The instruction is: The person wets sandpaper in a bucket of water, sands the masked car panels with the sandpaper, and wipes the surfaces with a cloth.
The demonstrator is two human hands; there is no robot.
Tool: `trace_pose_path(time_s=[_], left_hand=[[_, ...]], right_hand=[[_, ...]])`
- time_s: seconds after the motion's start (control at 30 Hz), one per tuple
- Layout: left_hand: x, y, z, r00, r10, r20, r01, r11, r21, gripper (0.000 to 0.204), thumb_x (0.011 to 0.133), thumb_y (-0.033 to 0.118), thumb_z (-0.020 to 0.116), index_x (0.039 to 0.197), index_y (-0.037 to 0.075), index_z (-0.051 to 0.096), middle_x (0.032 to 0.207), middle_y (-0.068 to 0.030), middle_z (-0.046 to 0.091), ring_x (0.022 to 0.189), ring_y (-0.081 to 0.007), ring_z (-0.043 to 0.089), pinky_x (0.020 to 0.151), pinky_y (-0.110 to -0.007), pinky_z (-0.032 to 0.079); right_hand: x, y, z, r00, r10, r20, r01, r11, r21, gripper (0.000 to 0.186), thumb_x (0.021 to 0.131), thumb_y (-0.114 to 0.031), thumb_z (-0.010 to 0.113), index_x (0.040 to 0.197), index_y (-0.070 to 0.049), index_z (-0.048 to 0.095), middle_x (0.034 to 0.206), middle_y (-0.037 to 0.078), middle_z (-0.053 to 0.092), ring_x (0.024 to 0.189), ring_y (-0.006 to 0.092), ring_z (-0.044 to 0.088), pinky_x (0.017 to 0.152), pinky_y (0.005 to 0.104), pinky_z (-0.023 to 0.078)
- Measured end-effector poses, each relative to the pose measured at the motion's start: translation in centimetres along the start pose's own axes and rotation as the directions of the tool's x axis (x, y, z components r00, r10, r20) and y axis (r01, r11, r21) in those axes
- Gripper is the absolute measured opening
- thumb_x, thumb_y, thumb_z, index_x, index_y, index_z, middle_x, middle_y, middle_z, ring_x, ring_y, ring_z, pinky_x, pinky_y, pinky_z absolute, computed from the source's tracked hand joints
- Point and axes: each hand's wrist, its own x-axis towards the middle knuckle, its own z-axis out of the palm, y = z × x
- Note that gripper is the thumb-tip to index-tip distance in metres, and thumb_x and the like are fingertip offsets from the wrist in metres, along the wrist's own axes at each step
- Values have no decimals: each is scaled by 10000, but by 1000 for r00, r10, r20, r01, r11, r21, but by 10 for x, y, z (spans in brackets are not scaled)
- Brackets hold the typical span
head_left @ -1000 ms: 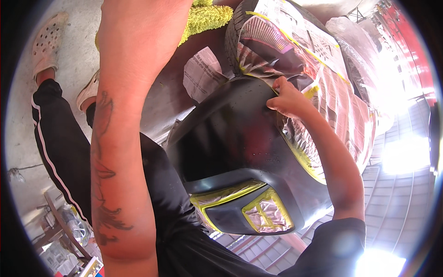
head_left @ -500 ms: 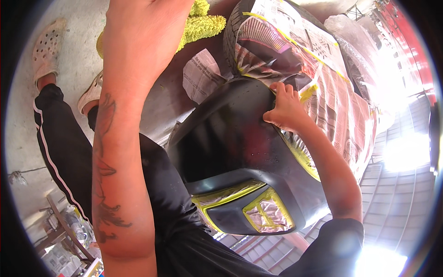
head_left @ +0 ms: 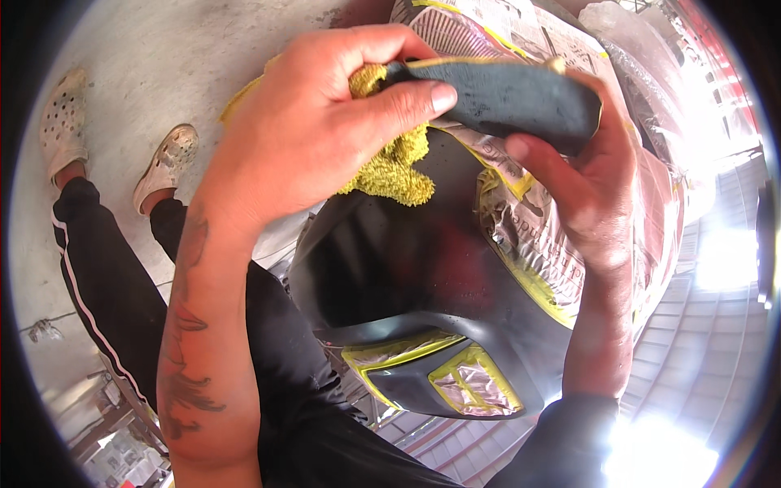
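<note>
My left hand (head_left: 317,134) is closed round a fuzzy yellow-green cloth (head_left: 390,179) and pinches one end of a dark grey strip of sandpaper (head_left: 521,102) under its thumb. The other end of the strip is gripped by my right hand (head_left: 590,191), thumb below and fingers behind. The sandpaper has a yellowish edge and stretches between both hands. The cloth hangs below my left palm, over the upper part of a black car body panel (head_left: 382,252). A few droplets show on the panel, and its far edge is hidden behind my hands.
Newspaper (head_left: 529,236) held by yellow masking tape covers the area right of the panel. A taped square opening (head_left: 476,381) is at its lower end. Clear plastic sheeting (head_left: 643,65) lies at the upper right. Left, clogs (head_left: 167,167) stand on the concrete floor (head_left: 163,49).
My right hand has left the panel's edge and come up to the sandpaper. My left hand has come down into view with the cloth, and the strip is now between both hands.
</note>
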Motion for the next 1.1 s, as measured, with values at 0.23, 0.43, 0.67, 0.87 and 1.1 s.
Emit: trace_pose_path(time_s=[0.23,0.43,0.67,0.87,1.1], left_hand=[[8,-58,51,976,216,36,-194,777,599,428,848,92,660,1272,132,618,902,-62,689,765,-198,670,697,-343,520],[-3,-70,83,952,-11,305,-267,456,849,511,828,154,628,1330,242,587,770,-52,599,689,-252,633,634,-398,508],[-9,-61,97,938,54,343,-337,385,859,502,808,165,653,1306,217,602,759,-30,586,717,-217,628,652,-363,491],[-4,-49,65,933,86,349,-335,558,759,364,794,126,642,1150,174,698,782,-60,617,705,-240,632,645,-372,499],[0,-18,3,981,195,-10,-118,635,763,375,833,-20,548,1155,107,693,777,-74,586,645,-199,565,627,-303,467]], right_hand=[[-40,18,-62,828,120,-548,-292,926,-238,194,834,2,688,1025,6,652,811,54,665,655,112,591,615,241,470],[-91,38,-91,759,67,-648,-161,983,-88,241,868,-16,572,1102,28,605,966,124,631,759,174,587,615,259,445],[-109,58,-70,846,119,-519,-68,991,115,406,952,-95,496,1342,19,481,1169,180,619,1055,279,632,767,334,530],[-126,34,13,982,154,112,-63,816,-574,628,761,63,595,1375,-45,519,1484,191,418,1365,351,430,1090,479,358],[-123,32,70,960,250,129,-33,555,-831,611,787,-78,574,1388,-32,479,1491,106,427,1440,303,305,1131,625,149]])
